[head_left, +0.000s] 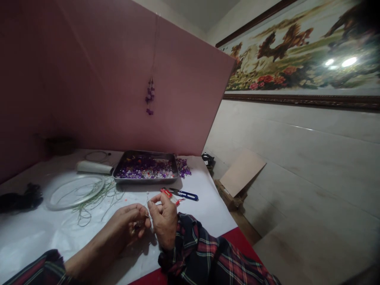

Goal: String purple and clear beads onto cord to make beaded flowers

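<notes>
Strand in hand: We had a thin, pale, thread-like strand (148, 216) between our fingertips, above the white-covered bench (208, 213) and in front of the dark rectangular metal tray (145, 181).
Left hand: Our left hand (135, 221) pinched the strand between thumb and forefinger, its other fingers curled underneath.
Right hand: Our right hand (164, 217) met it from the other side, thumb and forefinger pressed together at the strand, close to the left fingertips.
Small pieces below: Some small, glinting, clear-to-reddish pieces (139, 225) seemed to sit in the curl of the left fingers, though shadow and blur hid what they were.
Weight and give: We judged the strand almost weightless and limp, apt to bend away under a push and easily lost between fingertips.
Where to hold: A close pinch near its working end looked right to us, since a short free length would wander less; a light touch seemed enough, as a hard tug could snap or kink it.
Tray of beads: The shiny purple and clear beads (142, 169) looked light, hard, slick and quick to roll, best taken singly by their sides.
Blue-handled snips: Near the right hand lay small metal snips with blue handles (188, 195), stiff and sharp, safest lifted by the handles.
</notes>
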`<action>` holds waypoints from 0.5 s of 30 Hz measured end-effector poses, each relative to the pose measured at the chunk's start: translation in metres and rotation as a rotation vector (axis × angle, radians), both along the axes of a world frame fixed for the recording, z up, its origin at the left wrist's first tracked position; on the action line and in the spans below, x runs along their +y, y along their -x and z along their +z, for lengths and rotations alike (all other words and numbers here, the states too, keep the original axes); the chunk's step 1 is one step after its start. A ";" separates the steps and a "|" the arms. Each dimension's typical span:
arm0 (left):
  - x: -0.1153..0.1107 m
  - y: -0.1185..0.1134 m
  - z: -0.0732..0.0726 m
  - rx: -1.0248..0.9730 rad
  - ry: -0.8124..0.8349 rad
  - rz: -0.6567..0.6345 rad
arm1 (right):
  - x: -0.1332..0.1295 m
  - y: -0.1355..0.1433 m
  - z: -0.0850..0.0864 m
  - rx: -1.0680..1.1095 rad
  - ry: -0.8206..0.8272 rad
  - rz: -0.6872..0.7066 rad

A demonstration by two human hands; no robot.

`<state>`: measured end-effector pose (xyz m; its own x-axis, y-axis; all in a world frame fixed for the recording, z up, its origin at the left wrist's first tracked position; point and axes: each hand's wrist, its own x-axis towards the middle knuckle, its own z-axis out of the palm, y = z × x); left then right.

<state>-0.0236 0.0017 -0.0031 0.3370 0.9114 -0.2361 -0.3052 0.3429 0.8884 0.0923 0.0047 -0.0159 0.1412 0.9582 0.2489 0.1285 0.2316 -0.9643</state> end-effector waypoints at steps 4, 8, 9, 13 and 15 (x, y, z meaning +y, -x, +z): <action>-0.002 -0.001 0.003 0.011 0.004 0.005 | 0.001 0.000 -0.003 0.032 0.010 0.020; -0.005 -0.002 0.006 -0.056 -0.011 0.063 | 0.004 0.000 -0.005 0.045 -0.006 0.007; -0.006 -0.002 0.007 -0.071 -0.010 0.068 | 0.004 0.000 -0.005 0.045 -0.007 0.007; -0.006 -0.001 0.007 -0.071 0.016 0.090 | 0.003 0.000 -0.007 -0.025 -0.036 -0.008; -0.005 0.000 0.005 -0.073 0.001 0.126 | 0.001 0.000 -0.006 -0.073 -0.034 0.007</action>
